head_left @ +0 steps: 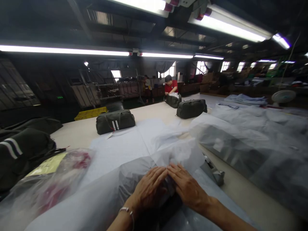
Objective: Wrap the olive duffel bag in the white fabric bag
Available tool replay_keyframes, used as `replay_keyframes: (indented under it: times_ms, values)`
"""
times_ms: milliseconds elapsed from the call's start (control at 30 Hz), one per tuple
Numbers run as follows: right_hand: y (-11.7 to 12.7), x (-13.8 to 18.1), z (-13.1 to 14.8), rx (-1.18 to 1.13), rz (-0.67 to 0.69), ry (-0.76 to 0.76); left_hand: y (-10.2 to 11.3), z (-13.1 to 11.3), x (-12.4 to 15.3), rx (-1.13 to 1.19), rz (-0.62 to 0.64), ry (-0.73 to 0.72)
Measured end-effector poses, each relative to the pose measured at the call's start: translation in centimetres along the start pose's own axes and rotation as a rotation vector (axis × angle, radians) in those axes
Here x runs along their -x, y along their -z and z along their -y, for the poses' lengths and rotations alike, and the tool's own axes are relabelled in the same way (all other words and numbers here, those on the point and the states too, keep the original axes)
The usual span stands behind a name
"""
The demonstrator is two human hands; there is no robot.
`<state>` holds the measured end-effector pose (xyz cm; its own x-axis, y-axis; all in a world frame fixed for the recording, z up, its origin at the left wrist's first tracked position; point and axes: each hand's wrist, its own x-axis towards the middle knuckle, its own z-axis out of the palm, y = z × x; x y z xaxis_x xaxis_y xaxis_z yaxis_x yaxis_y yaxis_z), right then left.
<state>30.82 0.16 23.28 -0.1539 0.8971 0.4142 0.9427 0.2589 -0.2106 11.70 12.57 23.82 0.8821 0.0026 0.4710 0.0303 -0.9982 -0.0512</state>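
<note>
1. Both hands lie at the near edge of the surface (79, 131): left hand (150, 187) and right hand (186, 186), fingers flat and spread, gripping nothing, pressing on a dark bag (134, 175) in a clear plastic cover (185, 154).
2. Judged progress: cover drawn over the bag's far end; near end, under the wrists, appears uncovered (partly hidden).
3. Three uncovered duffel bags stand farther along: one (115, 121) at centre, two (192, 108) toward the far edge, where a person (170, 86) works.

Single head-worn view, forward and down, close over the table (154, 110).
</note>
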Motion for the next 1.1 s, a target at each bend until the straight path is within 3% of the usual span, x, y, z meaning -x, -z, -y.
replay_keyframes:
  times_ms: [100,200,300,400,500,600,667,767,867,967,1100]
  values:
    - [-1.0,1.3,0.5,0.082,-0.084,0.01,-0.3,-0.1,-0.1,0.001,0.083,-0.04]
    - [0.1,2.1,1.1,0.038,-0.116,-0.015,-0.6,-0.3,-0.1,-0.022,0.129,-0.022]
    - [2.4,4.7,2.0,-0.079,-0.201,-0.209,-1.0,-0.2,0.1,-0.026,0.166,-0.02]
    - [4.7,10.9,3.6,-0.282,-0.273,-0.624,-1.3,0.2,0.1,-0.017,0.159,-0.019]
    - [5.2,21.1,6.1,-0.467,-0.381,-1.153,-1.6,0.4,0.1,-0.009,0.138,-0.018]
    - [2.1,33.0,9.6,-0.594,-0.533,-1.653,-1.7,0.4,0.0,-0.011,0.134,-0.019]
    - [-1.7,39.4,12.4,-0.826,-0.411,-1.901,-1.6,0.4,0.0,-0.022,0.135,-0.017]
    - [-8.1,43.5,16.0,-1.164,-0.462,-1.973,-1.5,0.3,0.0,-0.058,0.144,-0.018]
    - [-12.7,41.6,17.6,-1.402,-0.589,-1.867,-1.3,0.3,0.0,-0.107,0.151,-0.034]
    - [-14.2,38.2,17.6,-1.614,-0.674,-1.695,-1.2,0.3,-0.1,-0.142,0.163,-0.039]
    - [-12.7,36.5,17.5,-1.807,-0.767,-1.566,-1.1,0.2,-0.2,-0.15,0.193,-0.032]
